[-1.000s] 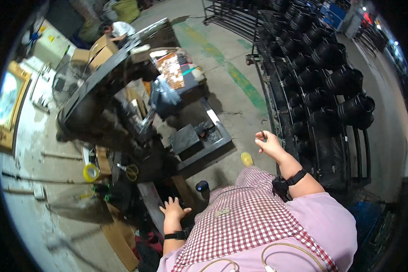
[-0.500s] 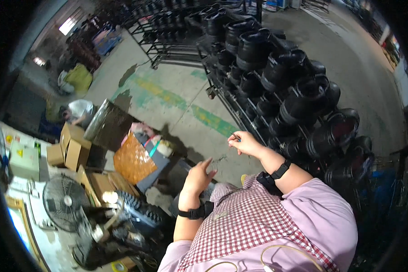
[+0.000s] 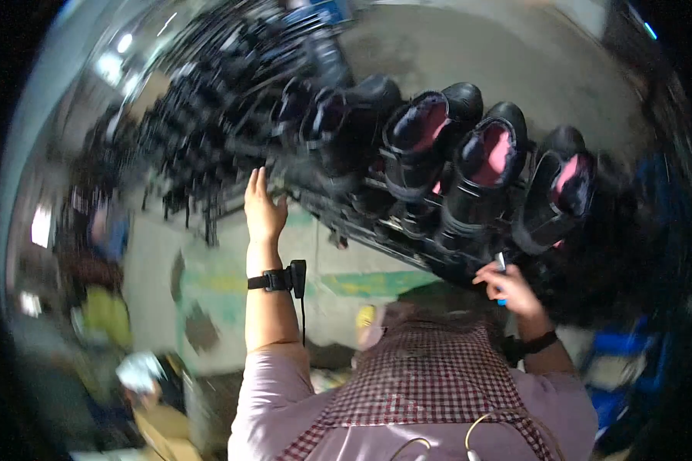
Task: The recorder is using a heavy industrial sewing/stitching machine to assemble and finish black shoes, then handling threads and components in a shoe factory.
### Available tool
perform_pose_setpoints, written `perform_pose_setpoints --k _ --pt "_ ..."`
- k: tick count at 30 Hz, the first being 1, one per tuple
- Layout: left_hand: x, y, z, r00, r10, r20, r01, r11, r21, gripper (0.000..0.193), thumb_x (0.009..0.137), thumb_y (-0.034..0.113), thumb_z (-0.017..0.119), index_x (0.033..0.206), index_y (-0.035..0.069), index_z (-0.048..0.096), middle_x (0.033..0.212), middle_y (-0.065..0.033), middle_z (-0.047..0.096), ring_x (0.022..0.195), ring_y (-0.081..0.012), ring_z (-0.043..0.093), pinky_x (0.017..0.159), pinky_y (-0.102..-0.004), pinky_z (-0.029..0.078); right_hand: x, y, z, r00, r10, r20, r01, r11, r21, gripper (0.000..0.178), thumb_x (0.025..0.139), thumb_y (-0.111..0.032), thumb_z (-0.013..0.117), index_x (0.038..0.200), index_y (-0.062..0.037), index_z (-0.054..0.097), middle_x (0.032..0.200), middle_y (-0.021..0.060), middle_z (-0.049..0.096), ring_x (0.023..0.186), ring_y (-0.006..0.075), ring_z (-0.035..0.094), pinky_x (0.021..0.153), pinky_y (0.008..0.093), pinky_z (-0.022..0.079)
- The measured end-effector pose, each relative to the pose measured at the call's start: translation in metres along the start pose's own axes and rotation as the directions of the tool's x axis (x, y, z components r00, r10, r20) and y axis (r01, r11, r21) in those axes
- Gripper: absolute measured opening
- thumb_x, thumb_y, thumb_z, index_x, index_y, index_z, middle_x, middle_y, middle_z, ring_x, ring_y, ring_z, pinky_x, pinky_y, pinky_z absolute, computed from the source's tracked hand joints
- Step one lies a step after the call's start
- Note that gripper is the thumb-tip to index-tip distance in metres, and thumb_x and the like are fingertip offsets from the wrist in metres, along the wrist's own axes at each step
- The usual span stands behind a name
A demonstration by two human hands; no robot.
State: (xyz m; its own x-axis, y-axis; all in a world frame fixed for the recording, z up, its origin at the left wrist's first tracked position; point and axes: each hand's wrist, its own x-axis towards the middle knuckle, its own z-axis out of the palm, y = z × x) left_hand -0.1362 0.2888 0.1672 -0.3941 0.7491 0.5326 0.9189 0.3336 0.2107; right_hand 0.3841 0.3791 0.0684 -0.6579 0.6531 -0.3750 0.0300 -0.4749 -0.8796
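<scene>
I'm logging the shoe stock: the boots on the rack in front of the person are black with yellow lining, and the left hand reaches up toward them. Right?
Not quite. The head view shows the black boots have pink lining, not yellow. They do sit on the rack, and the left hand reaches up toward them.

Left hand near racked black boots
</scene>
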Motion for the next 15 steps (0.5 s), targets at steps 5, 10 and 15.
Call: perform_pose_setpoints --k 5,10,15 --pt "0.133 -0.089 0.048 0.908 0.226 0.353 -0.319 0.92 0.229 0.068 0.064 0.014 0.075 0.128 0.01 0.049 0.141 -0.0117 0.043 0.133 -0.0318 0.036 0.102 -0.0473 0.035 0.007 -0.01 0.077 0.782 -0.031 -0.623 0.534 0.547 0.644 0.037 0.096 -0.024 0.048 0.128 -0.0058 0.051 0.129 0.0078 0.057 0.064 0.0077 0.049 0.041 0.0192 0.031" --pt "0.157 -0.108 0.083 0.896 0.435 0.091 -0.439 0.898 0.025 0.038 0.059 0.015 0.071 0.093 0.0 0.065 0.09 -0.0191 0.063 0.087 -0.0394 0.057 0.079 -0.0464 0.046 0.039 -0.027 0.097 0.655 -0.13 -0.745 0.755 0.161 0.636 0.034 0.095 -0.04 0.048 0.096 -0.0076 0.058 0.103 0.0127 0.062 0.07 0.0183 0.058 0.042 0.0241 0.033" --pt "0.133 -0.108 0.061 0.899 0.416 0.14 -0.428 0.901 0.076 0.043 0.056 0.012 0.068 0.096 -0.003 0.066 0.095 -0.0209 0.063 0.09 -0.0405 0.057 0.082 -0.0487 0.045 0.044 -0.042 0.112 0.569 -0.094 -0.817 0.819 -0.02 0.573 0.039 0.094 -0.046 0.048 0.086 -0.0085 0.055 0.074 0.0057 0.052 0.062 0.018 0.049 0.041 0.0239 0.03"
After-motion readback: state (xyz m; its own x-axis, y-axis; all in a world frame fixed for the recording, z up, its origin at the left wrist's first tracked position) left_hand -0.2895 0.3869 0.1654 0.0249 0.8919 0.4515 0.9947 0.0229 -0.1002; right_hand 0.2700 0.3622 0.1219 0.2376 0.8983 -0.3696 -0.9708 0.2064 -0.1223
